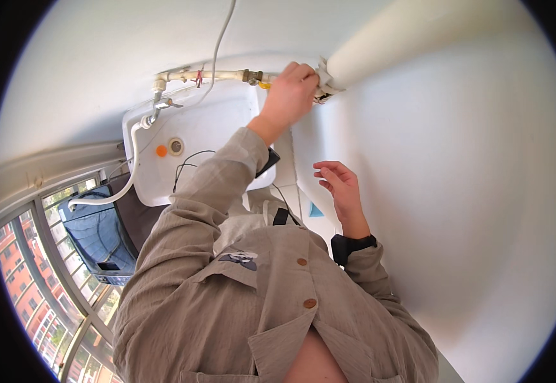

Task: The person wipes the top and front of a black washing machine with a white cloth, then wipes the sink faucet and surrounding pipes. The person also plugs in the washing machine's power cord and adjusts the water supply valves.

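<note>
My left hand [290, 94] reaches up past the sink to the pipework at the wall. Its fingers are curled in beside a crumpled whitish piece [326, 78] at the base of a wide cream pipe [386, 41]. Whatever the fingers grip is hidden behind them. Just left of the hand a brass valve fitting [251, 77] with a yellow handle [264, 85] sits on a thin cream water pipe [223, 75]. Lower and to the right, my right hand [342, 191] hovers near the white wall, fingers loosely bent and apart, holding nothing. Black bands circle both wrists.
Below the pipe is a white sink [211, 131] with a drain [175, 147], an orange round piece [161, 150] and a dark cable. A metal tap [163, 104] feeds a white hose [135, 159]. A blue-covered appliance [99, 230] stands by the window [67, 274].
</note>
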The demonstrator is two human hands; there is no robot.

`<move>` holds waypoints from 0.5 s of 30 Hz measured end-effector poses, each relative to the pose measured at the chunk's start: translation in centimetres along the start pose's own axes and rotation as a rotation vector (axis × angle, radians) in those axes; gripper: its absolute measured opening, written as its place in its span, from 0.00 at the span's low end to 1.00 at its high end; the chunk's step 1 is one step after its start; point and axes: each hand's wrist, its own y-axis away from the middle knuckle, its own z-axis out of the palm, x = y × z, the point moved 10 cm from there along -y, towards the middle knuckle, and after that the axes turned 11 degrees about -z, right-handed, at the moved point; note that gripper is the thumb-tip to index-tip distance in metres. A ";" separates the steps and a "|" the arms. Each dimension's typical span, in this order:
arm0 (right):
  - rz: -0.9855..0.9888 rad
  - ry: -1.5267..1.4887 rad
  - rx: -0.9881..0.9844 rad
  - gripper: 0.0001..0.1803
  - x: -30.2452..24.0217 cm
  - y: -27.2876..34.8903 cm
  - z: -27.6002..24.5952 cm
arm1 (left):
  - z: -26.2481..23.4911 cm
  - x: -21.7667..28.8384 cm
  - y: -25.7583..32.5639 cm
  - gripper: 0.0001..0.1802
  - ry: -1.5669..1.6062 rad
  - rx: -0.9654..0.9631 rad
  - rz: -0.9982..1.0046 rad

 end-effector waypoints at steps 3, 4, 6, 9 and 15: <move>0.001 -0.001 -0.033 0.10 0.1 -0.8 1.1 | 1.2 2.9 2.6 0.06 -0.014 -0.068 0.119; -0.002 -0.006 -0.039 0.10 0.0 -1.1 1.5 | 2.9 4.6 3.7 0.04 -0.024 -0.163 0.142; -0.018 0.007 -0.046 0.10 -0.2 -1.4 1.9 | 3.7 6.2 5.0 0.06 -0.027 -0.202 0.088; -0.066 0.073 -0.045 0.11 -0.8 -1.5 1.6 | 0.6 4.8 4.4 0.08 0.117 -0.019 -0.068; -0.040 0.153 -0.012 0.11 -0.2 -0.3 -0.4 | -3.7 -2.6 -1.3 0.12 0.084 0.100 -0.228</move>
